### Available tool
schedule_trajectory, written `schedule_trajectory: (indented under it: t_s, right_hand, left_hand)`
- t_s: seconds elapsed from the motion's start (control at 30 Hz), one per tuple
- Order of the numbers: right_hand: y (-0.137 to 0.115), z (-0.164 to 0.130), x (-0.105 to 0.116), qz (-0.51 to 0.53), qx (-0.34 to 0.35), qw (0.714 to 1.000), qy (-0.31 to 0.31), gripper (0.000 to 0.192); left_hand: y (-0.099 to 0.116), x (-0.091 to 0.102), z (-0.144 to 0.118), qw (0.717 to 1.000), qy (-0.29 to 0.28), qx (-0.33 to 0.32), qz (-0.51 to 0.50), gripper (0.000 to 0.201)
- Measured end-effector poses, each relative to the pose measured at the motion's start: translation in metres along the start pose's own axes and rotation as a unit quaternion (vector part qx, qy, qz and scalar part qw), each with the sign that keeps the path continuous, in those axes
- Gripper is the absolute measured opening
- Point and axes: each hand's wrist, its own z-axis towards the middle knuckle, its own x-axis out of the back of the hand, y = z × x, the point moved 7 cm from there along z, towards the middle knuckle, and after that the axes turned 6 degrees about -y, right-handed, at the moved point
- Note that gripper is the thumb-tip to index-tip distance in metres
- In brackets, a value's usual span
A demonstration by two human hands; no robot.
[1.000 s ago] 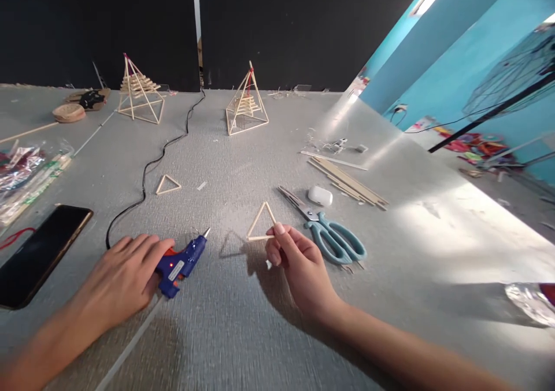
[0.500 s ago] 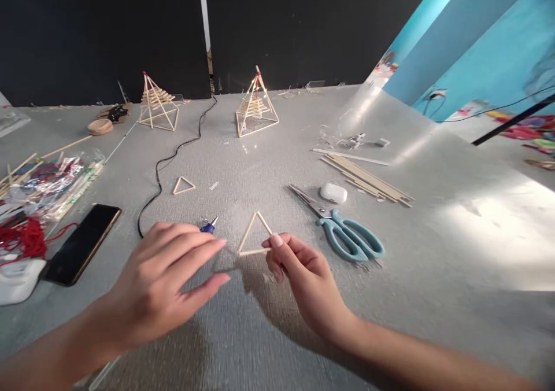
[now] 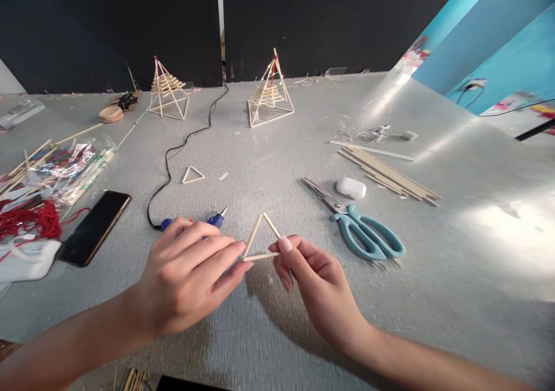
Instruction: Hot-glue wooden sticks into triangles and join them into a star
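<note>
Clear packet (image 3: 71,162): in the head view, it is lying at the left of the bench (image 3: 277,159), enclosing shiny coloured material too jumbled to make out.
White case (image 3: 351,188): it is resting closed, just beside the scissors (image 3: 340,208).
Stick triangle (image 3: 262,257): it is hovering just above the bench, one corner pointing away from the person; its base stick is running left to right on the near side.
Right hand (image 3: 318,281): its thumb and fingers are clamping the triangle's right corner.
Left hand (image 3: 191,275): its thumb and fingers are sitting on either side of the left corner; whether they are pressing on it, I cannot tell.
Glue gun (image 3: 215,220): it is lying beyond the left hand, which is hiding most of it; its nozzle is pointing away and rightward.
Black cord (image 3: 167,165): it is winding from the gun toward the dark panel (image 3: 329,24).
Scissor blades: they are pointing away and leftward, the blue handles lying right of the right hand.
Flat sticks (image 3: 388,171): they are lying in a bundle beyond the scissors.
Small triangle (image 3: 193,180): it is lying flat beyond the glue gun.
Pyramid frames (image 3: 266,96): two are standing near the panel.
Phone (image 3: 96,226): it is lying at the left, beside red yarn (image 3: 37,220).
</note>
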Motion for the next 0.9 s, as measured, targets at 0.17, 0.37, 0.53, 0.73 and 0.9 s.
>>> schedule_trajectory:
  t_s: [0.17,0.37,0.53,0.73,0.9]
  right_hand:
    - [-0.002,-0.002,-0.002,0.000,0.003,1.000,-0.002,0.041]
    - [-0.002,-0.001,-0.002,-0.005,0.003,1.000,-0.007,0.040]
    - [-0.003,0.001,-0.003,-0.018,0.009,1.000,-0.008,0.042]
    - [-0.004,0.001,-0.003,-0.033,0.024,0.999,-0.005,0.040]
    - [-0.004,-0.003,-0.005,-0.020,0.026,0.999,-0.009,0.038]
  left_hand:
    - [0.001,0.002,-0.001,0.999,0.031,0.004,0.012,0.024]
    - [-0.005,0.002,0.000,0.997,0.038,0.046,-0.044,0.036]
    - [-0.026,-0.018,-0.009,0.936,-0.053,0.224,-0.266,0.064]
    - [-0.029,-0.025,-0.012,0.910,-0.076,0.256,-0.316,0.069]
    - [-0.029,-0.028,-0.013,0.894,-0.053,0.271,-0.354,0.065]
